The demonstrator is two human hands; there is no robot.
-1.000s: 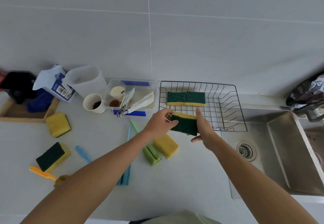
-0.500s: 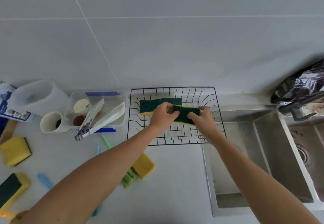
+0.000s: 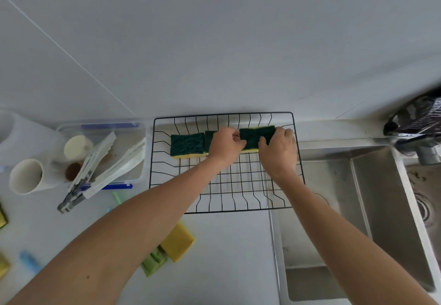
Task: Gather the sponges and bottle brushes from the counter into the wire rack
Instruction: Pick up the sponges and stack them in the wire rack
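The black wire rack point(image 3: 238, 199) stands against the wall beside the sink. Two green-topped sponges point(image 3: 187, 143) lie side by side along its back row, the second partly hidden by my left hand point(image 3: 224, 146). Both hands hold a third green-and-yellow sponge point(image 3: 255, 136) at the rack's back right, my right hand point(image 3: 278, 152) gripping its right end. On the counter under my left forearm lie a yellow sponge point(image 3: 177, 242) and a green brush handle point(image 3: 154, 261). A blue brush handle point(image 3: 29, 261) and more sponge edges point(image 3: 2, 216) show at the far left.
Left of the rack a clear tub point(image 3: 133, 132) holds white tongs point(image 3: 100, 173) and small cups. A white cup point(image 3: 26, 177) stands beside it. The steel sink point(image 3: 358, 221) and the tap point(image 3: 415, 144) lie to the right.
Both hands carried the sponge from above the counter into the rack and then further right along its back row. My view swung right, pushing the counter items off the left edge.
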